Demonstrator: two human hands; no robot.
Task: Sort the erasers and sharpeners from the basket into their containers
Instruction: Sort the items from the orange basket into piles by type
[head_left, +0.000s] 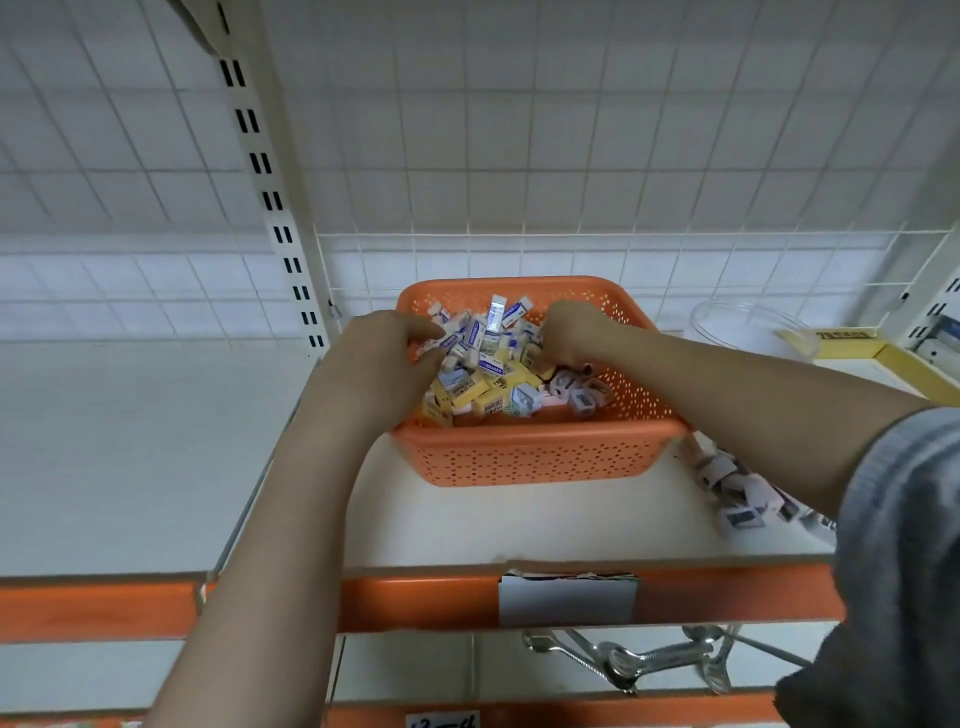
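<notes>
Left hand: fingers curled, pinching erasers at basket centre, gathering one kind.
Right hand: fingers dug into pile; hold unclear.

One orange basket on the shelf. One clear container at right. Two hands in the basket: left hand, right hand. Erasers and sharpeners heaped (too many, too overlapped to count).

"ERASER" reads on a yellow-sleeved eraser in the basket; the lower shelf tag shows handwritten digits, cropped and unclear.
</notes>
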